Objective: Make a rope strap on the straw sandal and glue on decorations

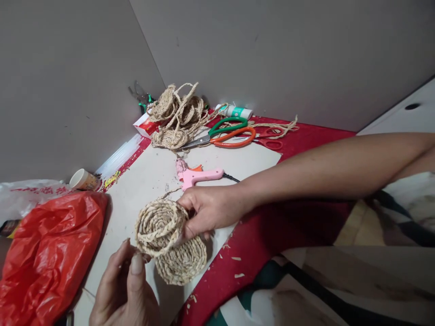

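Observation:
A small round basket (159,222) of coiled straw braid tilts toward me over the pale board, with a loop of braid across its opening. My right hand (207,210) grips its right side, thumb in front and fingers behind. Below and partly behind it is a flat coiled straw disc (183,262); whether the two are joined cannot be seen. My left hand (125,285) is at the basket's lower left edge, fingers curled in toward the thumb. What its fingertips pinch, if anything, is hidden. A pink glue gun (200,176) lies just beyond my right hand.
Bundles of straw braid (180,111), large scissors (224,136), red-handled scissors (272,138) and pliers (141,97) lie at the back near the grey walls. At left are a paper cup (83,179) and a red plastic bag (57,249). Red cloth (217,290) borders the board (118,217).

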`<state>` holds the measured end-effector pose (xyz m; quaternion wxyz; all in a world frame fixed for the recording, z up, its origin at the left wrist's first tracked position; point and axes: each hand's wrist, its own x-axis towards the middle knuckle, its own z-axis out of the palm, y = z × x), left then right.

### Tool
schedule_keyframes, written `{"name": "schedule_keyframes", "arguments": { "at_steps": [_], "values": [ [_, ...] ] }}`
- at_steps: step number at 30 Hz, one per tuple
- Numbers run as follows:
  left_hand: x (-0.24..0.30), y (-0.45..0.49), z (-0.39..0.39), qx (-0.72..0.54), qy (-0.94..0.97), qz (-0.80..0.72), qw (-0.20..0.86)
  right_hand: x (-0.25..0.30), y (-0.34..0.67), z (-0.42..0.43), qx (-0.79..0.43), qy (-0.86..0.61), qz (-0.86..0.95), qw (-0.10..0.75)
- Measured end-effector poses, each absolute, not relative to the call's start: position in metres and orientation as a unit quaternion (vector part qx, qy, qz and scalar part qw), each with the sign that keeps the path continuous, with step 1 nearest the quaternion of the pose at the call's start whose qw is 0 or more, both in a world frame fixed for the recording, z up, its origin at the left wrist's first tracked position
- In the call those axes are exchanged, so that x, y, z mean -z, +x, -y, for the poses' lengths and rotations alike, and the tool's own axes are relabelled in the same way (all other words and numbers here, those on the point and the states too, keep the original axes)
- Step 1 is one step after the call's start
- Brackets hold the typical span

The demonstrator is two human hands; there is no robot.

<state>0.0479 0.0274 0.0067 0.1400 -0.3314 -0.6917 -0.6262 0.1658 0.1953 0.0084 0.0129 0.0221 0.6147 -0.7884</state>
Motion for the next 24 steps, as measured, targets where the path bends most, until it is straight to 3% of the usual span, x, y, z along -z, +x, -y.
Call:
{"name": "schedule_keyframes", "arguments": {
  "at_steps": [9, 24],
  "values": [
    [-0.015, 0.049, -0.023, 0.600, -0.394, 0.685, 0.122, -0.012, 0.168, -0.198, 0.775, 0.027, -0.629, 0.047],
    [-0.011, 0.039, -0.018, 0.595, -0.338, 0.728, -0.044, -0.015, 0.168, -0.202, 0.747, 0.040, -0.662, 0.056]
  ]
}}
